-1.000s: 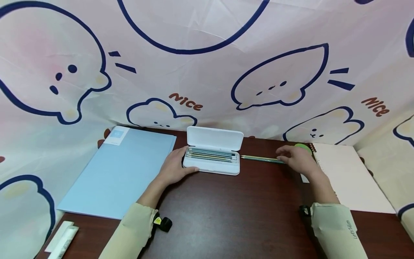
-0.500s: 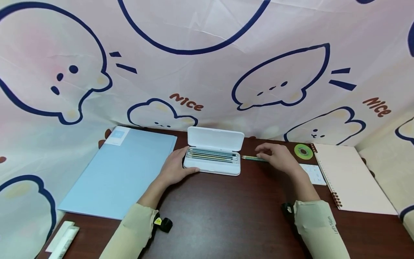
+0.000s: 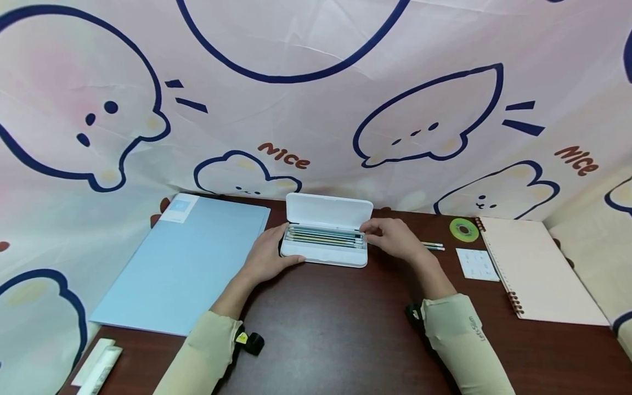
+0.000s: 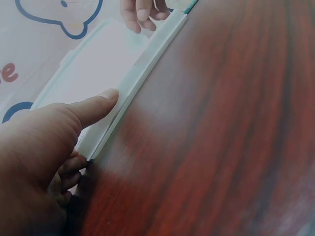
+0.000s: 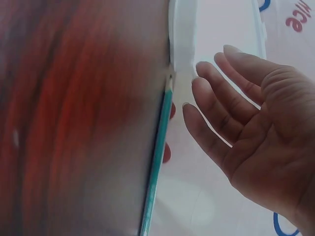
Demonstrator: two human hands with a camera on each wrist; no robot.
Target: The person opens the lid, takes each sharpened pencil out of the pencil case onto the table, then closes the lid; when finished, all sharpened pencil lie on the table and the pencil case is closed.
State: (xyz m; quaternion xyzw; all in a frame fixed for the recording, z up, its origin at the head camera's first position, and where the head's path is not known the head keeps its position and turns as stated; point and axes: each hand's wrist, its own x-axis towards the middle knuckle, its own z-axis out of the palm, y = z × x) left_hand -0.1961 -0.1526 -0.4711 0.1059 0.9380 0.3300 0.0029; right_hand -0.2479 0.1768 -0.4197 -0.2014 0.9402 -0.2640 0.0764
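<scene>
A white pencil case [image 3: 321,255] stands on the dark table with its lid [image 3: 329,212] raised. Several pencils [image 3: 323,237] lie side by side inside. My left hand [image 3: 266,253] grips the case's left end, its thumb [image 4: 96,109] along the front edge. Over the right end hovers my right hand [image 3: 395,240], its fingers loosely bent with nothing between them in the right wrist view. Beneath it, beside the case, lie loose pencils [image 3: 434,247], partly covered by the hand. One green pencil [image 5: 158,147] points its tip at the case.
A large blue folder [image 3: 187,263] lies on the left. Two narrow whitish packets [image 3: 99,365] sit at the lower left. To the right are a green disc [image 3: 456,227], a small white card [image 3: 476,264] and a spiral notebook [image 3: 543,271]. A printed cloth [image 3: 321,120] hangs behind the table.
My right hand has moved left along the loose pencils to the right end of the case, uncovering the disc, the card and the pencils' far ends. The left hand stays put.
</scene>
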